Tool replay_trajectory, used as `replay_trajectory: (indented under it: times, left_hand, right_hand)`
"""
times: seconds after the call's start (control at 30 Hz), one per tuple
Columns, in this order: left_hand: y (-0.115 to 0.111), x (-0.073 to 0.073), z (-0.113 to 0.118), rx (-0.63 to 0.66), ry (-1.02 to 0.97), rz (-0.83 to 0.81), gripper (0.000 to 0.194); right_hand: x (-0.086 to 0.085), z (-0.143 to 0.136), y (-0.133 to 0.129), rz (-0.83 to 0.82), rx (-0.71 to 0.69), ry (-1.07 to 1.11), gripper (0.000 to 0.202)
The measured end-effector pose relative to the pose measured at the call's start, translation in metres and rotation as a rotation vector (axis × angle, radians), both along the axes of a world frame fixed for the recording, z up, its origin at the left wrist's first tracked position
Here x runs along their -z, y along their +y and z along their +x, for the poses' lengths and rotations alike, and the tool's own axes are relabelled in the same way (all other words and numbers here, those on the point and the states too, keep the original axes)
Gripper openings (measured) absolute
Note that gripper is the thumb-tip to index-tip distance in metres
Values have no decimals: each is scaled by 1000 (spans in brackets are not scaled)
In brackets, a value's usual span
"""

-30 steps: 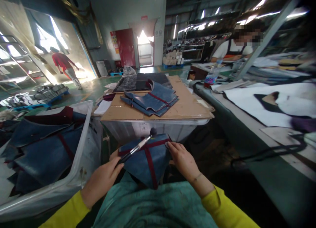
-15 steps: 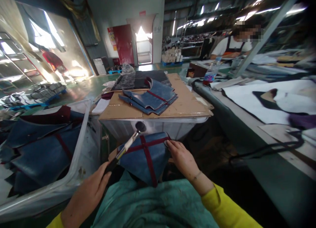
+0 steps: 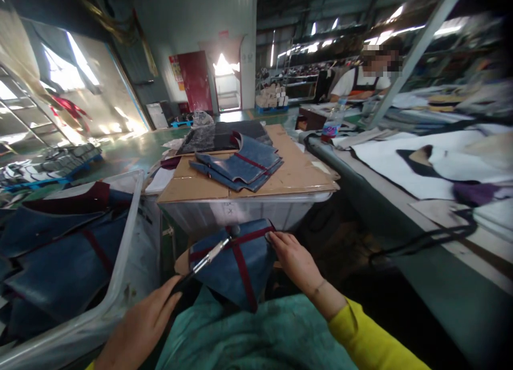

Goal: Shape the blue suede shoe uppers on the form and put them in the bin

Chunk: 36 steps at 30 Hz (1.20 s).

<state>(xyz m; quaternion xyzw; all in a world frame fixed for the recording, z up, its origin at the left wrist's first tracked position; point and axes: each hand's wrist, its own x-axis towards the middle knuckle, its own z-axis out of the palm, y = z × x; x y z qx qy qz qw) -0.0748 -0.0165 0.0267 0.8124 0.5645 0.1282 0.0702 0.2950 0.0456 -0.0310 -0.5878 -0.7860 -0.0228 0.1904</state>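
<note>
Striking down, the hammer now has its round head on the maroon cross seam of the blue denim-like piece, where half a second ago the head was lifted clear above the top edge. That puts the tool back in contact with the seam, so the blow appears to have just landed. The left hand is wrapped closed around the dark handle, low at the left; the right hand lies flat with fingertips pressing the piece's upper right corner, gripping nothing. The piece sits draped over a rounded support (mostly hidden) above the teal apron. Its surface looks stiff and matte, with 2 maroon strips crossing. Similar blue pieces are stacked on a cardboard sheet beyond, and more fill the clear plastic bin at left.
</note>
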Motion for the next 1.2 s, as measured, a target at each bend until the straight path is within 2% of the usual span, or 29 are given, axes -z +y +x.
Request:
replay_trajectory:
  times: [0.1, 0.23, 0.33, 0.4, 0.5, 0.63, 0.7, 0.77, 0.83, 0.9, 0.97, 1.07, 1.13, 1.2]
  left_hand:
    - [0, -4, -1, -66, -37, 69, 44]
    - [-7, 18, -2, 20, -20, -43, 41]
    - [7, 30, -6, -9, -18, -102, 38]
    - [35, 26, -8, -105, -29, -84, 41]
    - [99, 8, -13, -254, -19, -39, 44]
    - [185, -9, -20, -414, 100, -23, 40]
    - [213, -13, -21, -433, 122, -23, 36]
    - [225, -13, -17, -428, 129, -11, 34]
    - [221, -12, -3, -383, 128, 19, 34]
    - [201, -7, 22, -288, 117, 46, 34]
    - [170, 1, 53, -128, 82, 45, 31]
    - [119, 19, 94, 203, -69, 19, 30]
    - [93, 30, 109, 245, -138, 22, 33]
    - [77, 38, 114, 212, -164, 29, 39]
  right_hand:
    - [0, 0, 0, 1, -7, 9, 36]
    - [1, 1, 2, 14, -18, 20, 35]
    - [1, 1, 4, 23, -20, 31, 35]
    - [2, -1, 5, 34, 0, 52, 40]
    - [3, -2, 8, 50, 29, 91, 45]
    - [3, 0, 12, 41, 15, 116, 32]
    - [0, 2, 13, 21, 4, 112, 25]
    - [-5, 2, 14, 3, -1, 94, 21]
    - [-12, -3, 15, -16, -30, 75, 24]
    - [-18, -14, 15, -47, -91, 75, 31]
    - [-24, -30, 16, -88, -170, 106, 38]
    - [-30, -55, 17, -149, -271, 157, 44]
    - [-33, -66, 17, -184, -324, 162, 44]
    - [-35, -73, 16, -203, -349, 144, 45]
